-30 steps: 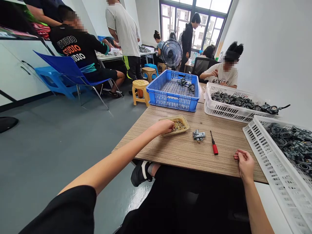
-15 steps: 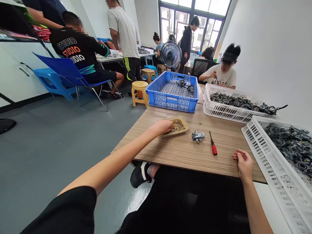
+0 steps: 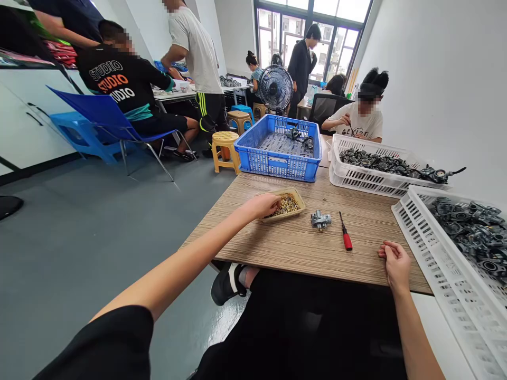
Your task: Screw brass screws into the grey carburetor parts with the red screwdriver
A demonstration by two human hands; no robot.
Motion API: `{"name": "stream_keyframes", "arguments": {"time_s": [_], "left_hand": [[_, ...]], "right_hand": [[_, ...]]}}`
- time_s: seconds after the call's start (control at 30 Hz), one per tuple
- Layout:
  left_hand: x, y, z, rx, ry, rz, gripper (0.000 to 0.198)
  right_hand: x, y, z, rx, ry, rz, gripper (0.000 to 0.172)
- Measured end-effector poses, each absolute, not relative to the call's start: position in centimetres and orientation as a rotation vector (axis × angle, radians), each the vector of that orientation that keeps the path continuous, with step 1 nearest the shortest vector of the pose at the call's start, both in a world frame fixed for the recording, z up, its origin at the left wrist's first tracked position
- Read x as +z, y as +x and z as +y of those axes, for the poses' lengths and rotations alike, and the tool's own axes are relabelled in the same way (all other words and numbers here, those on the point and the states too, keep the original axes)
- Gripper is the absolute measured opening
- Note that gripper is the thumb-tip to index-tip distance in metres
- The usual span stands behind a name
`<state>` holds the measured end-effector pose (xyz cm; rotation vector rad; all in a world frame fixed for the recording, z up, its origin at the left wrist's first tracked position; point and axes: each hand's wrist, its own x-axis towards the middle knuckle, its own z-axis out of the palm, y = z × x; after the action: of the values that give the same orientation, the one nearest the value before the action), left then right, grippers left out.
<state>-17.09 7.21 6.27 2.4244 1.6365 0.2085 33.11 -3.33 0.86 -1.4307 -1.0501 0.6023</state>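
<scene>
Resting our L hand (image 3: pixel 263 206) at the tray (image 3: pixel 283 217) of brass bits (image 3: pixel 285 206), fingers curled, grip can't tell; R hand (image 3: pixel 397 266) curled, empty, by table edge (image 3: pixel 317 275); carb (image 3: pixel 320 220), screwdriver (image 3: pixel 346 235) between, white crate (image 3: pixel 435 295) just right.

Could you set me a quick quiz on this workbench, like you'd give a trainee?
1. Which is the left hand at: the tray of brass parts, or the blue crate?
2. True or false: the screwdriver lies between the carburettor and the right hand.
3. What colour is the screwdriver's handle?

Key: 1. The tray. 2. True. 3. Red.
</scene>
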Motion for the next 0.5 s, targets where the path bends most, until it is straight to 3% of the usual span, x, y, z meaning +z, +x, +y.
{"name": "stream_keyframes", "arguments": {"time_s": [0.5], "left_hand": [[8.0,-16.5,6.9,0.273,2.385,1.574,0.007]], "right_hand": [[0.7,33.1,-3.3,0.593,-1.436,-1.049,0.039]]}}
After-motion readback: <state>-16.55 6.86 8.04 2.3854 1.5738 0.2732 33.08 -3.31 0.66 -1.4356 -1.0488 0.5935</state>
